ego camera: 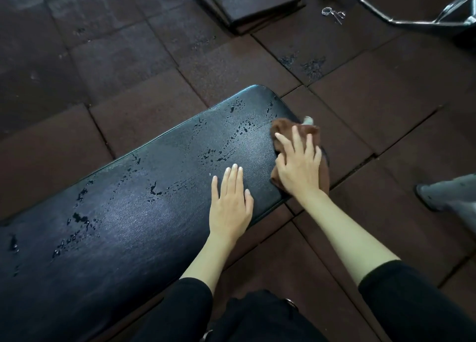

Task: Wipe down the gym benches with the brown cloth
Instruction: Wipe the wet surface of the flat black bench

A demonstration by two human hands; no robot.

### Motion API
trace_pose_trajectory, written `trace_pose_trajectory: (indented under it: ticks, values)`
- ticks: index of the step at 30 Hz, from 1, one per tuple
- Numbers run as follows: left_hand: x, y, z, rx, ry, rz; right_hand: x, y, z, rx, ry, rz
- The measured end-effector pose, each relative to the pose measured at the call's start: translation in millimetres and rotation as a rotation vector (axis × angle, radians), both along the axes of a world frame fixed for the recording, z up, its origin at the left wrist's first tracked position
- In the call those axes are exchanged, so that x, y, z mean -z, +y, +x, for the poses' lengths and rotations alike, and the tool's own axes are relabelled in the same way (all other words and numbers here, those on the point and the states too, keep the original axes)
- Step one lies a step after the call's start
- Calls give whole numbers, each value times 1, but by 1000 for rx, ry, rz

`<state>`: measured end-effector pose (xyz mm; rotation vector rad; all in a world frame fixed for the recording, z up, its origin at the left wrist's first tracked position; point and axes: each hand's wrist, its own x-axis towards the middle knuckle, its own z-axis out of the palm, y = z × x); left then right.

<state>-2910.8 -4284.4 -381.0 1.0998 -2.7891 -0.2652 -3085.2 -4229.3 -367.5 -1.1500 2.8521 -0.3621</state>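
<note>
Pressing the crumpled brown cloth over the edge of the grainy, droplet-beaded black surface near its rounded end, your right hand is resting with fingers spread apart; your left hand is lying flat beside it, fingers straight, together.

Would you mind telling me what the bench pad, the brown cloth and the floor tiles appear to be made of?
Bench pad: likely vinyl or leather, black and glossy; fine grain, beaded droplets.
Brown cloth: soft fabric, perhaps microfibre; matte, bunched folds.
Floor tiles: probably rubber; dull, speckled, with seams.
</note>
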Motion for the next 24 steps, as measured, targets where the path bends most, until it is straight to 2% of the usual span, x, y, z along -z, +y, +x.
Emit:
trace_pose_trajectory:
  ticks: [3, 10, 15, 24]
  values:
    - [0, -1, 1, -2, 17, -4, -1, 8, 1, -119, -50, 19]
    - [-6, -20, 4, -106, 72, -58, 0, -21, -4, 153, -85, -2]
    - [-4, -29, 6, -63, 118, -112, -4, -58, -25, 260, -129, -21]
    - [0, -30, 6, -117, 125, -108, -4, -129, -31, 29, -56, 20]
